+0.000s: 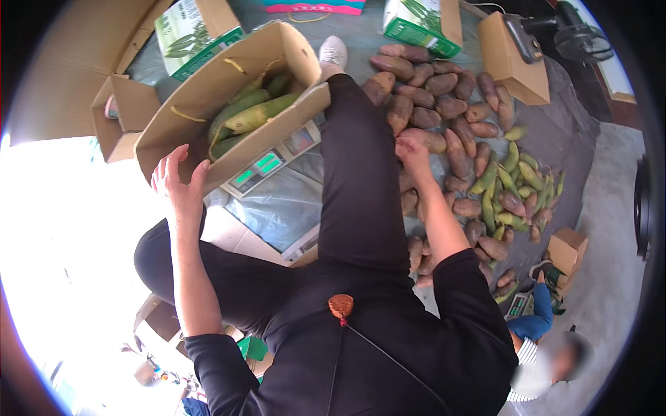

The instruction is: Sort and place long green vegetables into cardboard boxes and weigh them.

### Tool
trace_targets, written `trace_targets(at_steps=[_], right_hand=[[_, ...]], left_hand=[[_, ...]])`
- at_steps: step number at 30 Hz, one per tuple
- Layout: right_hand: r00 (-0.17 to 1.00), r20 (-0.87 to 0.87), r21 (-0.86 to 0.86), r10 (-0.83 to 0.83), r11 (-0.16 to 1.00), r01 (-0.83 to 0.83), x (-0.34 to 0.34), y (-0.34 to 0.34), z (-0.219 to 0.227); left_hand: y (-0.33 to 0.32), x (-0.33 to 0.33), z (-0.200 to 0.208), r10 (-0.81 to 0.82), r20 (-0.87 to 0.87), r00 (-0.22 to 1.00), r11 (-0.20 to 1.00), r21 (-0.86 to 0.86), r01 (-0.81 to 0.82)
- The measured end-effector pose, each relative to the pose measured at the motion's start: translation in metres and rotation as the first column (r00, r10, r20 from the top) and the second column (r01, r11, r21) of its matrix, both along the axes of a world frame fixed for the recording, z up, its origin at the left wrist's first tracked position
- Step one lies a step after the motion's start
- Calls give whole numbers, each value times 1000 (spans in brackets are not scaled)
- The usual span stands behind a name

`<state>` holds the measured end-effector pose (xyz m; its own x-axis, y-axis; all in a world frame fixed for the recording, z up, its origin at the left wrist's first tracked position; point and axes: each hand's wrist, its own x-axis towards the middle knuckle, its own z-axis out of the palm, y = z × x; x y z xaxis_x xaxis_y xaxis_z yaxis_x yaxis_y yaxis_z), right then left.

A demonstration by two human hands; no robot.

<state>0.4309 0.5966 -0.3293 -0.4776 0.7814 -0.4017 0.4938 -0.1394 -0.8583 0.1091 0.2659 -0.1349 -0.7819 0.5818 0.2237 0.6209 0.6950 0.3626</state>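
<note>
The person is sitting low, one leg stretched out. The left hand (179,182) is spreading its open fingers against the near wall of a cardboard box (229,104) — seemingly steadying it on the scale (272,163), whose green display is facing them. The right hand (412,150) is closing on a brown sweet potato (431,141) at the near edge of the pile (451,104) on the grey floor sheet (284,204). Green ones (253,111) are lying inside the box. Farther off, two white-and-green printed cartons (195,31) are standing — plus a plain brown box (517,66).
</note>
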Motion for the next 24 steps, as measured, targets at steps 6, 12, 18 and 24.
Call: trace_targets(at_steps=[6, 12, 18, 24], right_hand=[[985, -175, -54, 7, 998, -17, -59, 25, 67], [917, -271, 153, 292, 954, -258, -139, 47, 152], [845, 0, 135, 536, 837, -531, -240, 35, 202], [830, 170, 122, 531, 824, -553, -285, 20, 154]], left_hand=[[-22, -13, 26, 110, 267, 957, 945, 272, -185], [-41, -58, 55, 199, 427, 882, 944, 158, -290], [-68, -102, 32, 365, 749, 553, 877, -77, -474], [-52, -99, 15, 402, 770, 496, 872, -156, -465]])
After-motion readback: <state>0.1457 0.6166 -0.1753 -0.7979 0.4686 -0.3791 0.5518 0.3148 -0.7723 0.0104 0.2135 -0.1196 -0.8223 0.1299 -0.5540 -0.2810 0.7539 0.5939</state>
